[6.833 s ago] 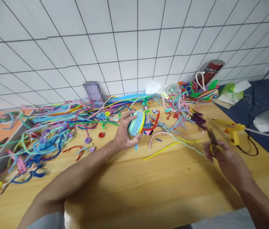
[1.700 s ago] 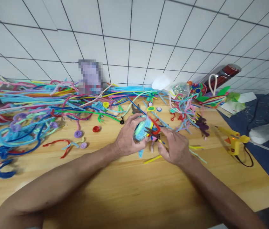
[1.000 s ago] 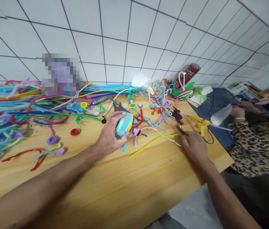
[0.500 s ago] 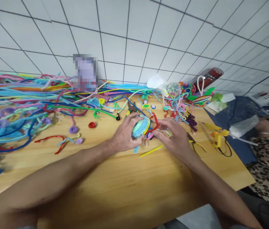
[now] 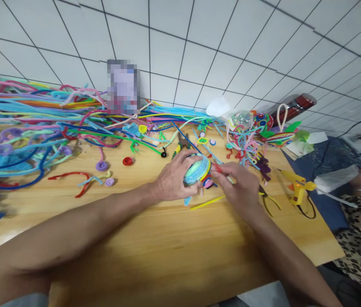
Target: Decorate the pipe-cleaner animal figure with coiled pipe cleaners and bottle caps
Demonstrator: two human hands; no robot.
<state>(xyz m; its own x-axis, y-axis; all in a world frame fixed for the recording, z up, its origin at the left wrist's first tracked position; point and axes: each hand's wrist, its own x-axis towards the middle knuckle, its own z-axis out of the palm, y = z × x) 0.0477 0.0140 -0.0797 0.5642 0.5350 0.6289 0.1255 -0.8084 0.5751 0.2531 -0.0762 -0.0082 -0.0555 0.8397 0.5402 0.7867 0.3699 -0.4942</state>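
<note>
My left hand (image 5: 174, 175) is wrapped round a ball-like craft piece (image 5: 197, 170) coiled in light blue, green and yellow pipe cleaner. At its right side, my right hand (image 5: 236, 183) pinches a red pipe cleaner (image 5: 218, 169), mostly covered by the fingers. Pink and dark blue bits show under the piece, between the hands. Just beyond my left hand lie pliers (image 5: 183, 143) with yellow-green handles. A yellow pipe cleaner (image 5: 208, 202) rests on the wood below the hands.
Heaps of coloured pipe cleaners (image 5: 39, 111) line the wall side. Another pair of pliers (image 5: 268, 200) and a yellow glue gun (image 5: 297, 186) lie at the right. Beyond the table's right edge, a person in a leopard-print garment (image 5: 359, 238) sits close by.
The red pipe cleaner stood out as an open loop beside the piece; now it is drawn in under my right fingers. The camera view has shifted slightly.
</note>
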